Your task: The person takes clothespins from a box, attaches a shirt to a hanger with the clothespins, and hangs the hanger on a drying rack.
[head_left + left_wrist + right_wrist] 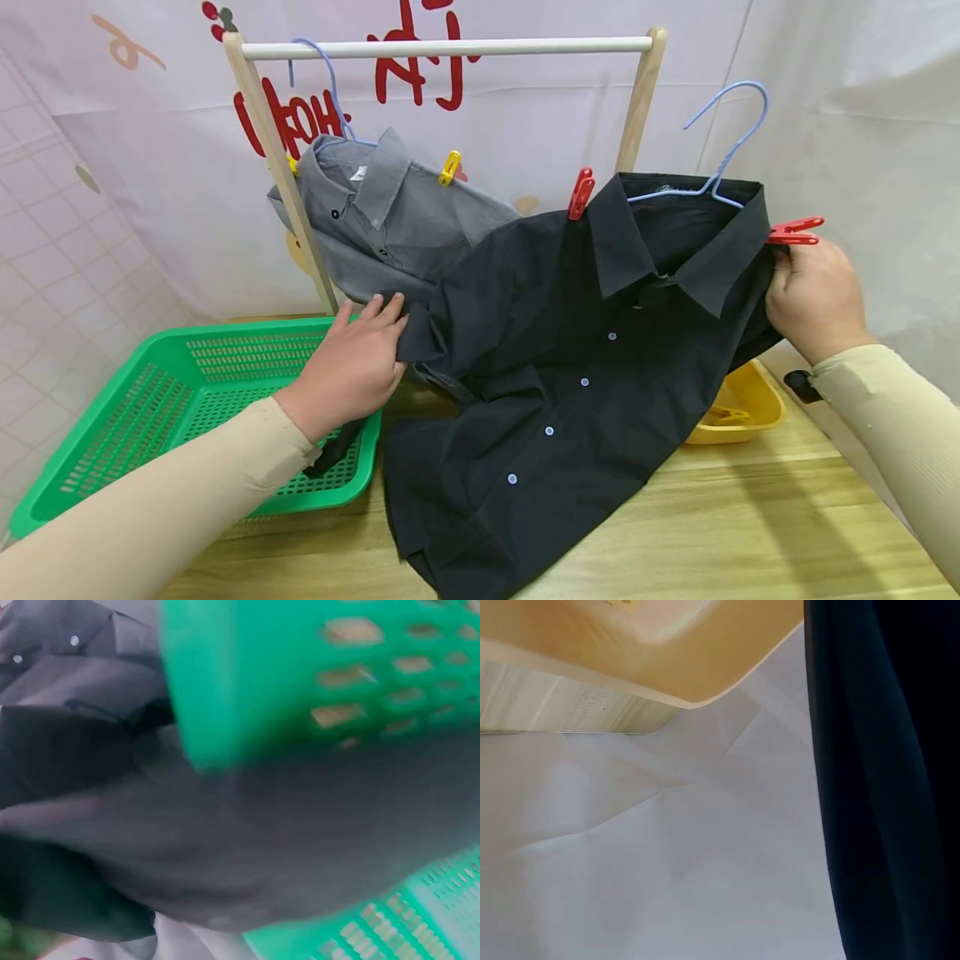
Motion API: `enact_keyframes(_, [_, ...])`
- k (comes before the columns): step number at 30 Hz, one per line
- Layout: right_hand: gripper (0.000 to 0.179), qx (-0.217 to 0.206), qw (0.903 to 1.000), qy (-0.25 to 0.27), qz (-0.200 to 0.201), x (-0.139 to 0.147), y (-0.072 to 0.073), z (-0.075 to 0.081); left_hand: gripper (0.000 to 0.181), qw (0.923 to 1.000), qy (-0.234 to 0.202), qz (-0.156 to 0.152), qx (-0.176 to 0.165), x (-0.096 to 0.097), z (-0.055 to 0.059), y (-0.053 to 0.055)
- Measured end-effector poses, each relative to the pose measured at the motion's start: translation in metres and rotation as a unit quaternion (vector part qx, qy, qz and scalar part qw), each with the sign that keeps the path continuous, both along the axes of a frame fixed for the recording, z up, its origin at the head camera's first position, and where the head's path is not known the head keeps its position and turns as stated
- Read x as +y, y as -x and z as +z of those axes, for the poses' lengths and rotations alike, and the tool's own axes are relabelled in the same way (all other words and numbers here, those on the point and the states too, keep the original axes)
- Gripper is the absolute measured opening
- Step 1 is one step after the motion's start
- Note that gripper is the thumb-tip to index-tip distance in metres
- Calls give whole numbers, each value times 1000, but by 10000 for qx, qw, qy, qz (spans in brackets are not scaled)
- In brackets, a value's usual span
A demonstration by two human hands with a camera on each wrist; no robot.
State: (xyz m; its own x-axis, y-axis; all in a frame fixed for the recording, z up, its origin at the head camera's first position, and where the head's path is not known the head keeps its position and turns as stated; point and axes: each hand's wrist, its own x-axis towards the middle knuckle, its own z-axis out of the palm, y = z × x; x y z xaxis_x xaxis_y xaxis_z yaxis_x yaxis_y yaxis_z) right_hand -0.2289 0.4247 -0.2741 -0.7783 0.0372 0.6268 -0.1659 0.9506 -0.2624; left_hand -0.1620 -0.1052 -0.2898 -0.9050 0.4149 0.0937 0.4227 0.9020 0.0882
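Observation:
A black short-sleeved shirt (570,317) with pale buttons hangs on a blue hanger (726,158), tilted in front of the rack. Red clothespins (581,193) are clipped on both its shoulders. My right hand (817,296) grips the shirt at the shoulder, just under one red clothespin. My left hand (356,362) pinches the edge of the other sleeve (420,333), its upper fingers spread. Behind it, a grey shirt (405,217) hangs from the rack on another blue hanger (330,79), with yellow clothespins (449,168). Dark cloth (885,780) fills the right side of the right wrist view.
The rack has a white rail (450,48) and wooden posts. A green basket (172,346) stands on the left, under my left forearm. To the right, behind the black shirt, is a yellow tray (768,408) holding a yellow clothespin. Both stand on a wood-grain table (750,517).

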Motion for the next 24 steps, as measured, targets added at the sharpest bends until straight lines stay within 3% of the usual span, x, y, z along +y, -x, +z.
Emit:
enact_keyframes(7, [35,-14,10000,-41,-12,-2,0,0,59,9988,-295,-360,121,28,0,-1])
enact_keyframes(14, [36,-50,10000,-25,-4,-3,-1,-1,64,9963,400,-762,53,51,-4,-9])
enact_keyframes(18, [36,-73,10000,-27,-10,-4,-2,-1,77,9928,676,-927,-347,54,-7,-13])
enact_keyframes(24, [36,-54,10000,-39,12,-4,-3,-2,113,9885,552,-916,-1070,43,-8,-15])
